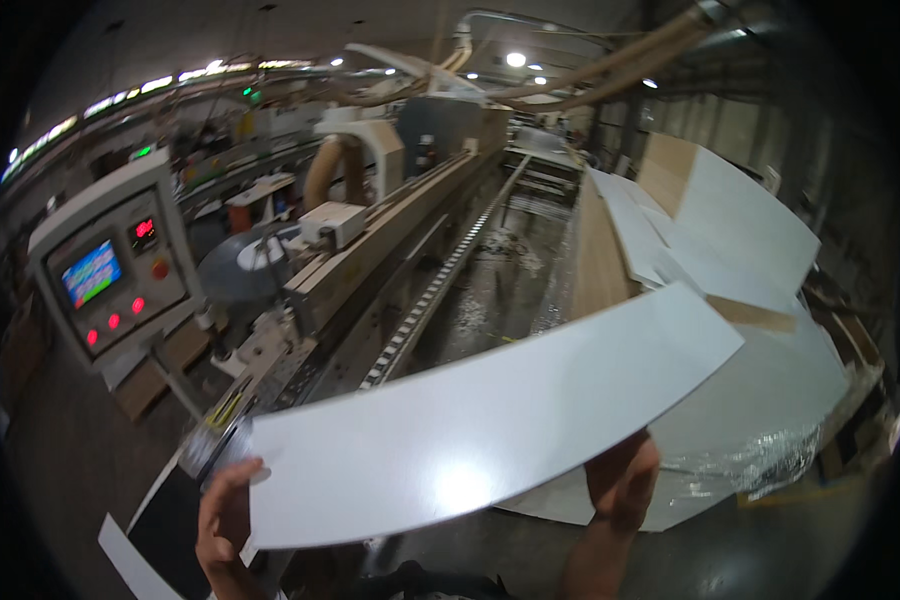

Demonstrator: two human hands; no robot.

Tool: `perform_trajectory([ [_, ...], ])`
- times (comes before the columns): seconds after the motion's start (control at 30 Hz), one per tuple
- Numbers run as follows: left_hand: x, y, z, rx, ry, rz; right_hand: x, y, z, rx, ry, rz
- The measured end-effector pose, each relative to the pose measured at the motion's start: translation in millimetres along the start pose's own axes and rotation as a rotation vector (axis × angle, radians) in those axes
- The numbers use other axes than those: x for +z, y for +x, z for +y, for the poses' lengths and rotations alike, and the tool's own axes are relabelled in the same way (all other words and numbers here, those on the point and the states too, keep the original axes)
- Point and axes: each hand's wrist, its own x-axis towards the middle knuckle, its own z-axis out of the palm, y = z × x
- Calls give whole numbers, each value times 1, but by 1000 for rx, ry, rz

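A long white glossy panel point(400, 440) spans the view in front of me, its right end raised higher than its left. My left hand point(227, 515) grips the panel's left end, with the thumb on the top face and the other fingers hidden. From below, my right hand point(622, 480) holds the near long edge towards the right; its fingertips are hidden under the panel. Beyond the panel runs a long edge-banding machine with a toothed feed track point(435, 305). At the left stands its control box point(115, 265) with a lit screen and red buttons.
To the right, white and wood-toned boards point(740, 215) lie stacked at angles over a large pale board point(770, 390) with plastic wrap point(785, 465) at its corner. A narrow white strip point(130, 560) shows at lower left. Yellow-handled tools point(228, 408) rest near the machine's end.
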Motion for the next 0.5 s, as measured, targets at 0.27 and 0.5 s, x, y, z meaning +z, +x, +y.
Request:
perform_trajectory([
  [0.27, -105, -171, -65, -325, -15, 682, 60, -68, 223, 779, 153, 52],
  [0.5, -205, -292, -117, -297, 149, 981, 166, -106, 398, 1243, 158, 23],
])
